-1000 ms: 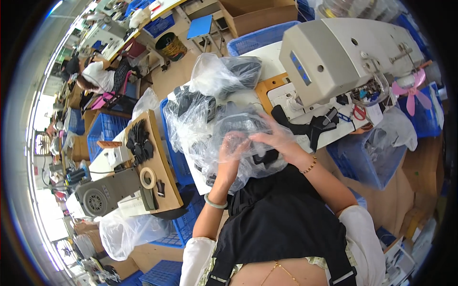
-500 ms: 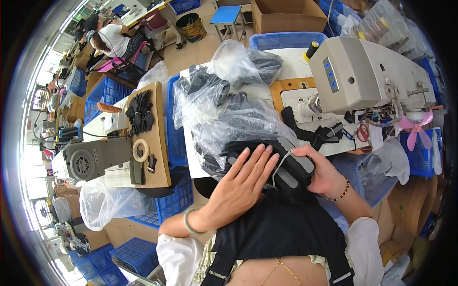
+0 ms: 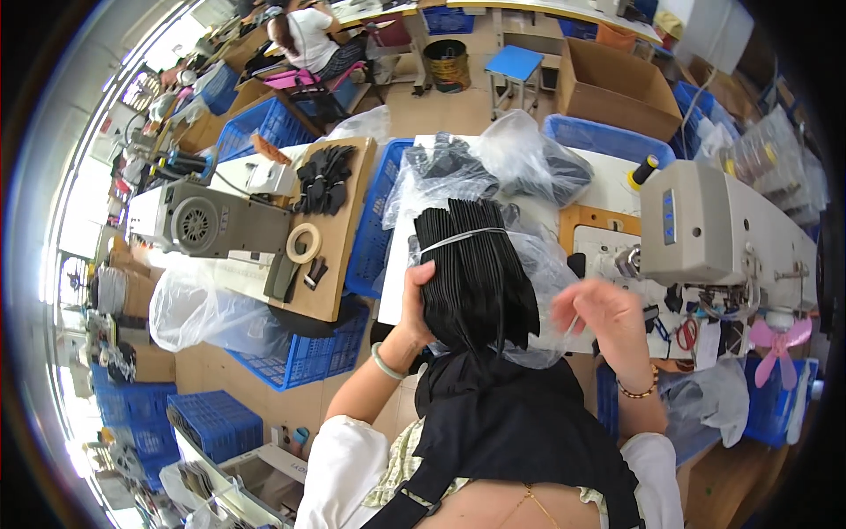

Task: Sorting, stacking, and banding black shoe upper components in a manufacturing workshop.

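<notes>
My left hand (image 3: pixel 418 304) is wrapped round the left side of a thick bundle of black fabric pieces (image 3: pixel 480 286), its edges stacked like pages. A pale elastic band (image 3: pixel 463 236) runs across the bundle's upper part. The bundle stands upright in front of my black apron (image 3: pixel 502 423). To its right my right hand (image 3: pixel 606 316) hovers apart from it, fingers loosely bent and slightly blurred, holding nothing that I can see. Behind the bundle, clear plastic bags (image 3: pixel 539 264) with dark pieces in them lie on the white table (image 3: pixel 397 295).
A sewing machine (image 3: pixel 696 220) stands on the right, with red scissors (image 3: pixel 687 333) and a pink fan (image 3: pixel 777 346) near it. On the left, a board (image 3: pixel 348 256) carries black pieces (image 3: pixel 324 181) and a tape roll (image 3: pixel 304 242). Blue crates (image 3: pixel 295 357) surround the table. A person (image 3: pixel 308 40) sits farther back.
The bundle has been raised and turned so its stacked edges show. My left hand has gone from lying flat on it to gripping its side; my right hand has let go and moved right.
</notes>
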### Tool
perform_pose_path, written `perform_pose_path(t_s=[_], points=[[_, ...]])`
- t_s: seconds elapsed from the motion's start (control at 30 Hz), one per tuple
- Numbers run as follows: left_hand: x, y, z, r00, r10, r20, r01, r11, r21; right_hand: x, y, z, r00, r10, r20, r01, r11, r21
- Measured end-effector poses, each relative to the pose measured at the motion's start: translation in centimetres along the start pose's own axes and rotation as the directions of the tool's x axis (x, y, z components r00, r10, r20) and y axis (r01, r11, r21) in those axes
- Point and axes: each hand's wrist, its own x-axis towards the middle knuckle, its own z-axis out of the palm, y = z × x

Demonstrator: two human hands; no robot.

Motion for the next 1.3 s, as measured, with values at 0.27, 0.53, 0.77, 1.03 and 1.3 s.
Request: perform_pose_path(t_s=[0.27, 0.53, 0.77, 1.03, 1.3], points=[[0.1, -1.9, -1.9, 0.979, -0.096, -0.181, 0.131, 0.972, 0.194, 8.5, 4.9, 0.5, 0.955, -0.042, -0.292, 0.097, 0.979, 0.177], [1.0, -1.4, -1.9, 0.901, -0.137, -0.413, 0.332, 0.828, 0.451, 10.7, 9.1, -0.1, 0.897, -0.025, -0.442, 0.122, 0.973, 0.193], [1.3, -0.1, -2.9, 0.948, -0.124, -0.294, 0.265, 0.819, 0.509, 10.5, 9.6, -2.4, 0.897, -0.062, -0.438, 0.067, 0.998, -0.004], [2.8, -1.5, -2.9, 0.94, -0.096, -0.329, 0.267, 0.807, 0.527, 10.7, 8.2, -2.5, 0.956, -0.137, -0.26, 0.166, 0.982, 0.093], [3.0, -0.4, -2.6, 0.944, -0.038, -0.328, 0.256, 0.713, 0.653, 8.6, 7.3, -3.4, 0.979, 0.201, -0.026, -0.132, 0.73, 0.67]])
